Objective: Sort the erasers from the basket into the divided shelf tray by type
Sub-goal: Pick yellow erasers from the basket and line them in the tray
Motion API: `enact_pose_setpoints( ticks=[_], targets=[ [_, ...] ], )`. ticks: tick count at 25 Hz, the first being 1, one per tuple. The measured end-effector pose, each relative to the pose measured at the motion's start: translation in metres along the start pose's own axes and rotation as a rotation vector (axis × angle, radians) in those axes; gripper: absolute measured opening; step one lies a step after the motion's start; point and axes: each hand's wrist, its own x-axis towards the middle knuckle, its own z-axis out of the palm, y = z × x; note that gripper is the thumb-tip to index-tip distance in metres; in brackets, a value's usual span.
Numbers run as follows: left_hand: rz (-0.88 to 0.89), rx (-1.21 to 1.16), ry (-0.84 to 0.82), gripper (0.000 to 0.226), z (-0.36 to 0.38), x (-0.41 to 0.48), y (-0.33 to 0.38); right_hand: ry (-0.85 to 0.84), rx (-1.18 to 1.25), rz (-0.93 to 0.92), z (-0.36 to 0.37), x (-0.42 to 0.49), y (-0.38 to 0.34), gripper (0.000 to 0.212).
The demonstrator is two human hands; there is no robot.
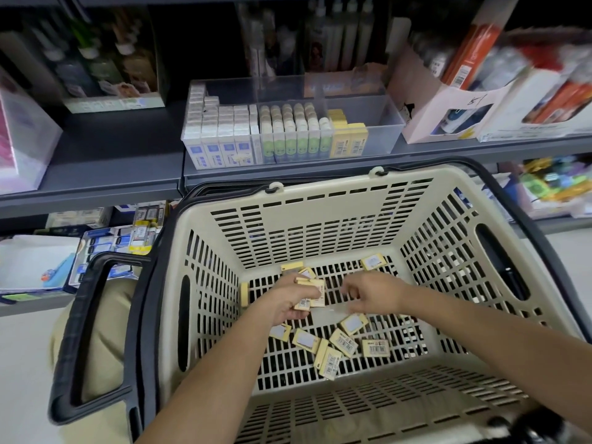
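Observation:
A beige slotted basket (320, 219) sits below the shelf, with several yellow erasers (344, 342) loose on its floor. My left hand (285, 302) is down in the basket, shut on a small stack of yellow erasers (312, 294). My right hand (368, 293) hovers beside it, fingers curled and apart, and I see nothing in it. On the shelf above stands the clear divided tray (389, 123): blue-and-white erasers (221, 136) at the left, green-labelled ones (293, 133) in the middle, yellow ones (347, 136) to their right. The tray's right end holds nothing.
Black basket handles (93, 331) hang down at the left and right. The grey shelf edge (96, 190) runs above the basket. Product boxes (448, 100) flank the tray. More stationery (128, 241) fills the lower shelf at left.

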Motion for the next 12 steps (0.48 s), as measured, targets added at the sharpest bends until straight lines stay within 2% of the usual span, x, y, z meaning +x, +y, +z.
enact_pose_setpoints(
  ticks=[1, 4, 7, 12],
  targets=[
    [0.001, -0.021, 0.006, 0.039, -0.001, 0.001, 0.0, -0.068, -0.07, 0.005, 0.006, -0.001, 0.007, 0.039],
    [-0.005, -0.056, -0.002, 0.042, -0.001, 0.001, 0.001, -0.238, -0.205, 0.035, 0.024, -0.004, 0.014, 0.044],
    [0.001, -0.059, -0.003, 0.05, 0.001, 0.0, 0.003, -0.221, -0.393, -0.007, 0.027, 0.0, 0.011, 0.038],
    [0.096, 0.025, 0.024, 0.036, 0.001, -0.006, 0.023, -0.07, -0.1, 0.027, -0.018, 0.001, 0.002, 0.029]
  ],
)
